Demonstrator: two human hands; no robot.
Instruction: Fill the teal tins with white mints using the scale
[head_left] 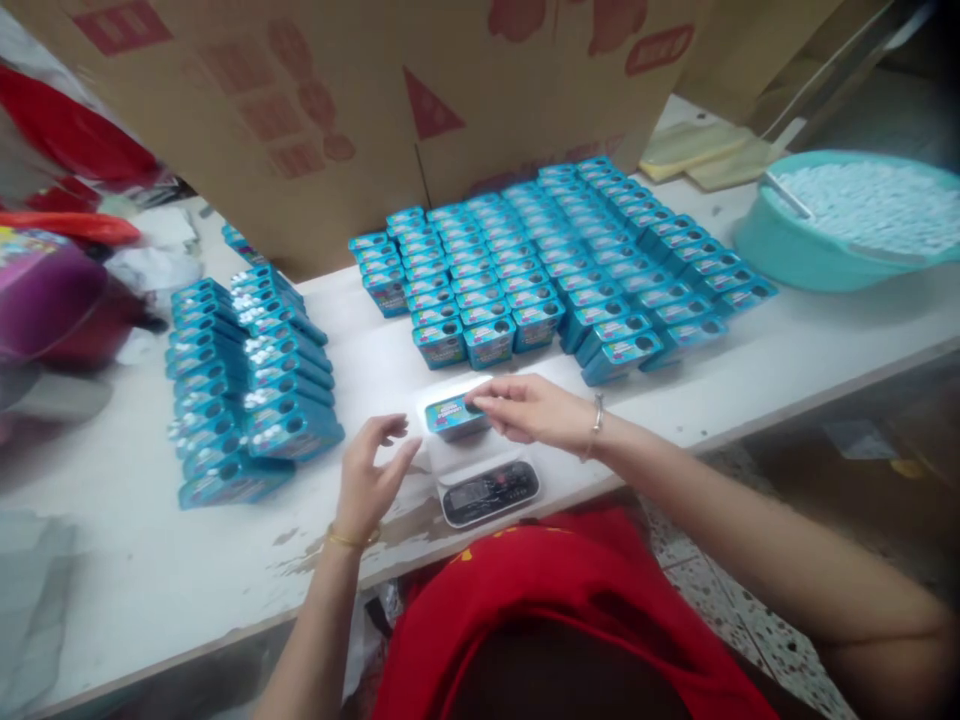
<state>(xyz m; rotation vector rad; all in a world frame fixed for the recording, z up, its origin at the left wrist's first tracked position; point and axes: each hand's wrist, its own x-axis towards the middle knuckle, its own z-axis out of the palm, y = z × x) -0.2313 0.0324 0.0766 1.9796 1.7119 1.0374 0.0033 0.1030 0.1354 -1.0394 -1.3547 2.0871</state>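
Observation:
A small blue box (448, 412) with printed lettering rests on the white platform of a digital scale (491, 492). Over that box's right end, by its dark round hole, is my right hand (529, 408), thumb and fingers pinched together; whatever they hold, if anything, is hidden. My left hand (375, 470) hovers left of the scale, thumb and fingers apart and curved, with nothing in it. The scale's dark panel faces me, its reading too blurred to make out.
Many blue boxes (487, 280) stand in rows behind the scale. Two more rows of boxes (289, 370) are at the left, some topped with small white pieces. A turquoise basin (780, 245) of pale pieces sits at the right. A large cardboard box (360, 90) backs the table.

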